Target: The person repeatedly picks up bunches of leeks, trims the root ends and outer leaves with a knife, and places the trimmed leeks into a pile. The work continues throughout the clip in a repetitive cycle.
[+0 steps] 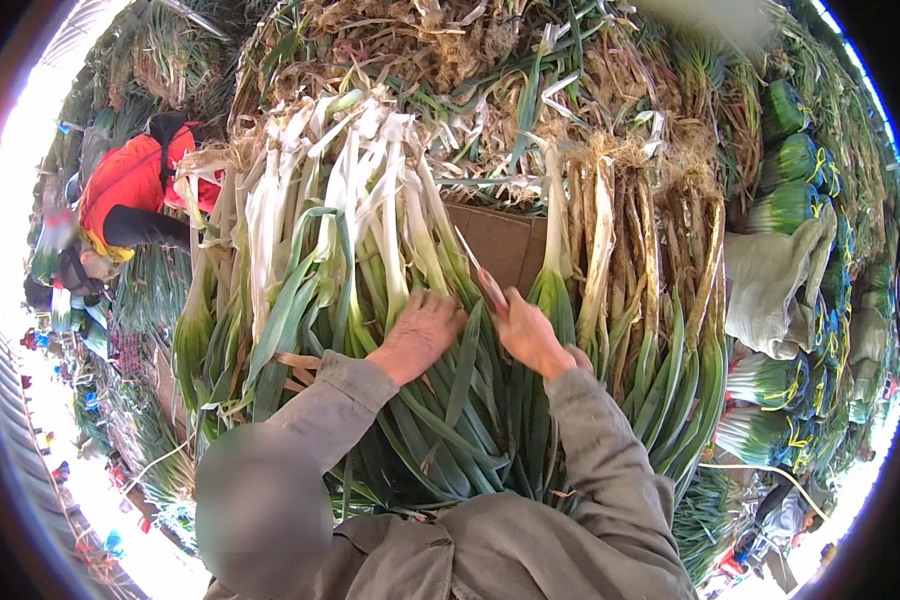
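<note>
My left hand (pixel 424 334) curls over the stalks of long green onions (pixel 394 225), fingers bent around where white turns to green. What its fingertips touch is hidden. In my right hand (pixel 529 337) is a knife (pixel 491 289) with a reddish handle, its narrow blade pointing up and left. That hand is just above the green leaves. Left of the knife, many stalks look peeled and white. To the right stand stalks with brown, dry outer skin (pixel 630 247) and roots at the top. A single pale stalk (pixel 553 217) lies beside them.
A brown board (pixel 499 240) shows between the two groups of stalks. Beyond lies a heap of peelings and roots (pixel 465 67). Tied onion bundles (pixel 769 375) and a grey cloth (pixel 780 285) are at right. A person in a red garment (pixel 131 180) is at left.
</note>
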Demonstrator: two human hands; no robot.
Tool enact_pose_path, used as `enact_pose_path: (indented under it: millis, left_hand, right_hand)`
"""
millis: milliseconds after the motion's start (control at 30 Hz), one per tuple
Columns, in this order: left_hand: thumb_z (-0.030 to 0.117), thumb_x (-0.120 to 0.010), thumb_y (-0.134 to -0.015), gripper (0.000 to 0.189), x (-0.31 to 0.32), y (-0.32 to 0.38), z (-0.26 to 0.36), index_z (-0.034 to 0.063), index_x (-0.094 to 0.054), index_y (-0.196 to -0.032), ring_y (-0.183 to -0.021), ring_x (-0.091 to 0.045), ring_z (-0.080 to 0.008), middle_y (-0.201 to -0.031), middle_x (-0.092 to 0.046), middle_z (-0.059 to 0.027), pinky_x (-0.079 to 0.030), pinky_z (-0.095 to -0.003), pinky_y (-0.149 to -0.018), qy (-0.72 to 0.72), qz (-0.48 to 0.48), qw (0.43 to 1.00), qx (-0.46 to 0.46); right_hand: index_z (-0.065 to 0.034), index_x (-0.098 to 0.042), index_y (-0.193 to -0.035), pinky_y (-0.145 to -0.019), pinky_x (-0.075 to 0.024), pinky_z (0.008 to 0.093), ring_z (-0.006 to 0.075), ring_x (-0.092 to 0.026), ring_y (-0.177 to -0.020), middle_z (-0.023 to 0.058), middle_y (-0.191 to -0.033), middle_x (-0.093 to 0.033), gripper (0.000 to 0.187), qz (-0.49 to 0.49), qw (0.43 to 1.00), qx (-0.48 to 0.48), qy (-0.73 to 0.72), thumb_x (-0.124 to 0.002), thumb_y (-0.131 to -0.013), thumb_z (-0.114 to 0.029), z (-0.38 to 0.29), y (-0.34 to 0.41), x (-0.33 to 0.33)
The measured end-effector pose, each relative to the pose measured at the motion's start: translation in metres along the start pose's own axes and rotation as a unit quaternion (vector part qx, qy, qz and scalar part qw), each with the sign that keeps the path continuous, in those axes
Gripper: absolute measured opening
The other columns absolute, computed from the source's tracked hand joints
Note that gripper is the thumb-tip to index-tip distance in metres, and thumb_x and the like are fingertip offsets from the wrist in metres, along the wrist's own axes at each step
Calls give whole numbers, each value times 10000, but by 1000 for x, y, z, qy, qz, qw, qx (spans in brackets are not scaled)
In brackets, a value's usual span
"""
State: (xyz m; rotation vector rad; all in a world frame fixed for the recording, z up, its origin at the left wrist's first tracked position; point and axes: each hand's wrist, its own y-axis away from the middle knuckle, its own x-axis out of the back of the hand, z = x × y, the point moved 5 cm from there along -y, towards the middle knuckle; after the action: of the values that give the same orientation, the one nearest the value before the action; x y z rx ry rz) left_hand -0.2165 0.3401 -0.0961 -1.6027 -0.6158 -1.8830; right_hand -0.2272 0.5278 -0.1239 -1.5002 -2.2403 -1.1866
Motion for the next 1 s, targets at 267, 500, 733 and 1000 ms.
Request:
enact_pose_path:
  millis: [267,500,733,1000]
  left_hand:
    - [331,-675,-819,351,-40,-30,26,26,-700,-991,-1047,-638,-281,-1017,-714,-126,-412,-466,-954,57,-205,977,-13]
    - [459,-645,-868,386,-38,-14,37,113,-790,-778,-1004,-616,-252,-953,-713,-53,-382,-438,-966,18,-238,969,-63]
    - [455,-573,-882,356,-32,14,40,196,-814,-840,-974,-627,-223,-822,-688,-6,-387,-439,-946,-4,-264,959,-103]
    - [251,-619,-889,233,66,94,25,149,-718,-705,-853,-615,-245,-696,-633,-23,-418,-414,-891,9,-168,982,-86]
  right_hand:
    - [-30,-531,-1215,-849,-490,572,515,-640,-1003,319,-995,-686,340,-15,995,-56,-87,-642,-950,-213,35,94,-12]
    - [-26,-551,-1197,-864,-493,554,513,-633,-1027,316,-1017,-685,331,8,987,-83,-139,-647,-944,-215,43,120,-24]
    - [-2,-555,-1187,-842,-495,562,520,-632,-1001,321,-990,-680,338,21,996,-22,-81,-650,-928,-197,24,108,-42]
    - [-58,-515,-1121,-789,-471,604,526,-639,-929,316,-936,-676,256,-62,997,10,-48,-611,-958,-230,-6,163,-72]
